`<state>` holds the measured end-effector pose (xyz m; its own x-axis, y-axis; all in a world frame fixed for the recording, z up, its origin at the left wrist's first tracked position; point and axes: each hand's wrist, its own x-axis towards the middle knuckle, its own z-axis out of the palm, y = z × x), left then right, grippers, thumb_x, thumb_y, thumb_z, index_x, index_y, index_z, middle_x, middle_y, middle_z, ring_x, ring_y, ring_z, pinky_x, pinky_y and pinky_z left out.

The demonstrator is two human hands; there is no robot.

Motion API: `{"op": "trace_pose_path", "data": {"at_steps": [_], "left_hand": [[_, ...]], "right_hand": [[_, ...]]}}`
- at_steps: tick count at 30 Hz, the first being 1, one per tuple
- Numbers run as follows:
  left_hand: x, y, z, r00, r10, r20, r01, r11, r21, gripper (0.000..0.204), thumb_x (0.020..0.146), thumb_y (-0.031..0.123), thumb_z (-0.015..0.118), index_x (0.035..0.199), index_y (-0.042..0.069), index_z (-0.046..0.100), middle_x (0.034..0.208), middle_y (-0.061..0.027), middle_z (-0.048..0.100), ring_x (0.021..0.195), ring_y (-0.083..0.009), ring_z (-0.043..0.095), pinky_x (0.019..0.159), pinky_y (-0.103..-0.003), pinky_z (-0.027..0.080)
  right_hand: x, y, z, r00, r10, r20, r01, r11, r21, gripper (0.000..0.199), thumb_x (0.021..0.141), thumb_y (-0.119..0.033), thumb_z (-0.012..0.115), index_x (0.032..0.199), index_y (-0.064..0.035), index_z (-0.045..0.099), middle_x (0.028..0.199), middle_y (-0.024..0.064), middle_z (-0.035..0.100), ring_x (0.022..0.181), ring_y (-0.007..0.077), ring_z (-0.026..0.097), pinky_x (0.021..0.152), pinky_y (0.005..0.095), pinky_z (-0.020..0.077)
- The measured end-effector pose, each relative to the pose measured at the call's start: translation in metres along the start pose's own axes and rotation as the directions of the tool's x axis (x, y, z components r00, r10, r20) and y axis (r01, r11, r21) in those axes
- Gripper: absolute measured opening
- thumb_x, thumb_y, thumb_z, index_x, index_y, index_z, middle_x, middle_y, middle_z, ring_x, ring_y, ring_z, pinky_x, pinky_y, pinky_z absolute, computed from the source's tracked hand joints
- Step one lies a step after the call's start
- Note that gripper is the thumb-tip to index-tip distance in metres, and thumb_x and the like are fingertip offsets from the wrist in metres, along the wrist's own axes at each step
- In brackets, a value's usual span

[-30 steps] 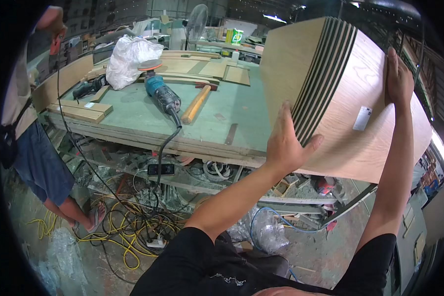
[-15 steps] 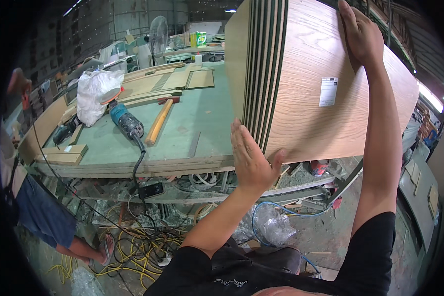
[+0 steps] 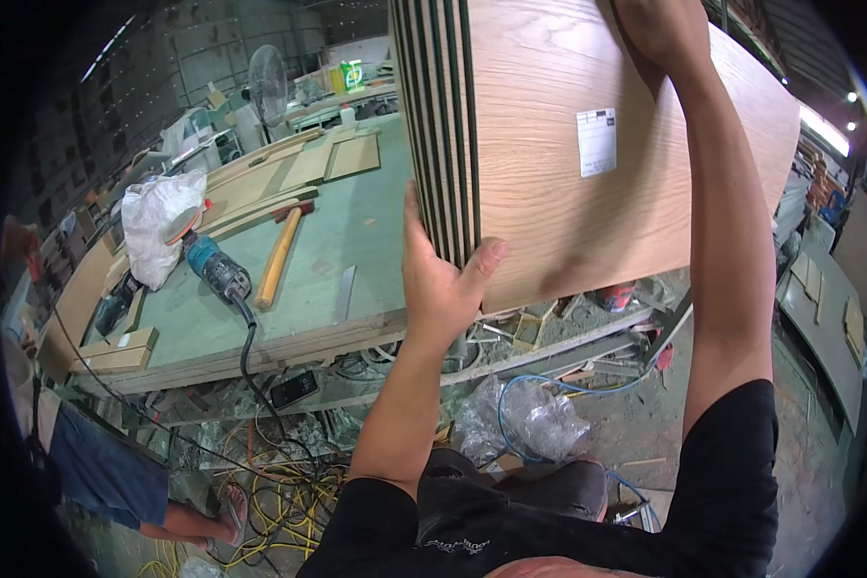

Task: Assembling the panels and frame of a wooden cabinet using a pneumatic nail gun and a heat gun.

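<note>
A thick stack of wood-grain panels [image 3: 559, 207] with dark stripes along its left edge stands upright on the near right part of the workbench [image 3: 328, 231]. A white label [image 3: 596, 143] sticks to its front face. My left hand [image 3: 443, 289] wraps the stack's lower left corner, its thumb across the front face and its fingers along the striped side. Higher up, my right hand [image 3: 667, 29] grips the upper edge; its fingertips are cut off by the top of the picture.
Left of the stack lie a wooden-handled hammer [image 3: 281, 255], a corded blue power tool [image 3: 219, 268], a white plastic bag [image 3: 159, 226] and flat boards [image 3: 332, 159]. Tangled yellow cords [image 3: 279, 506] and clear plastic wrap [image 3: 525, 419] cover floor. Another person's leg [image 3: 111, 467] is at left.
My left hand has gone from lying flat against the stack's edge to hooking round its lower corner. The stack sits a little higher against the bench, and the whole view has shifted.
</note>
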<state>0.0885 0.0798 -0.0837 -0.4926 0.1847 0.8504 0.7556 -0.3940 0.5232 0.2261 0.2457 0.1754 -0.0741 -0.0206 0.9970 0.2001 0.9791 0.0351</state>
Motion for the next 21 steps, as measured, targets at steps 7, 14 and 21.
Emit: {"op": "trace_pose_path", "data": {"at_steps": [7, 14, 21], "left_hand": [[0.003, -0.004, -0.003, 0.997, -0.074, 0.006, 0.074, 0.995, 0.061, 0.112, 0.074, 0.044, 0.082, 0.149, -0.013, 0.022, 0.138, -0.0295, 0.050, 0.125, -0.0353, 0.054, 0.107, -0.041, 0.041], [0.007, 0.003, -0.011, 0.996, -0.081, 0.048, 0.074, 0.987, 0.140, 0.118, 0.072, 0.055, 0.081, 0.148, -0.013, 0.023, 0.143, -0.0319, 0.044, 0.131, -0.0400, 0.048, 0.110, -0.043, 0.038], [0.000, 0.029, -0.012, 0.978, -0.192, 0.079, 0.187, 0.980, 0.064, 0.114, 0.072, 0.054, 0.080, 0.147, -0.012, 0.026, 0.140, -0.0300, 0.047, 0.131, -0.0386, 0.048, 0.111, -0.041, 0.037]], "right_hand": [[0.000, 0.007, 0.002, 0.999, 0.017, 0.037, -0.019, 0.998, 0.052, 0.055, 0.102, -0.050, 0.045, 0.080, -0.0035, 0.067, 0.081, 0.0225, 0.067, 0.082, 0.0442, 0.064, 0.072, 0.0496, 0.0494], [0.001, -0.002, 0.001, 0.998, 0.043, 0.055, -0.045, 0.999, 0.022, 0.052, 0.102, -0.045, 0.045, 0.082, -0.0024, 0.066, 0.083, 0.0240, 0.067, 0.085, 0.0457, 0.063, 0.073, 0.0506, 0.0486], [-0.002, -0.002, -0.001, 1.000, 0.025, 0.015, -0.026, 0.998, 0.051, 0.054, 0.102, -0.048, 0.044, 0.083, -0.0013, 0.064, 0.083, 0.0238, 0.066, 0.084, 0.0452, 0.063, 0.074, 0.0481, 0.0484]]}}
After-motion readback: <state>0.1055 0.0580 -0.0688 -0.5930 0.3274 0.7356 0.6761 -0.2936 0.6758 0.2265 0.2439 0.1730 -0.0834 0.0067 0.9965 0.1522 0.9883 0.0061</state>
